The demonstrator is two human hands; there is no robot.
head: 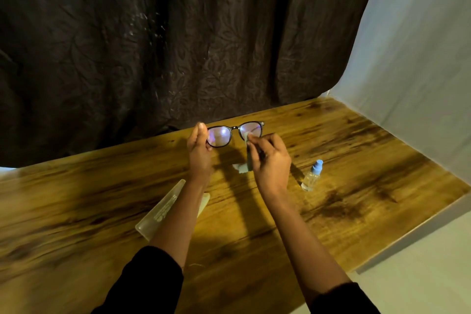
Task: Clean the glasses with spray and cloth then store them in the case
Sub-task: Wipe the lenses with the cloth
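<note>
Head view: I'm holding the glasses [235, 128] up over the counter [356, 160], left hand [200, 153] gripping the frame end by one lens. My right hand [270, 160] is pinching the cloth [242, 168] & pressing it on the other lens, so I'm wiping. The spray bottle [312, 176] is standing on the right, and the case [163, 209] is lying under my left forearm. Next, prob.: the 2nd lens needs wiping, then the case needs opening.
</note>
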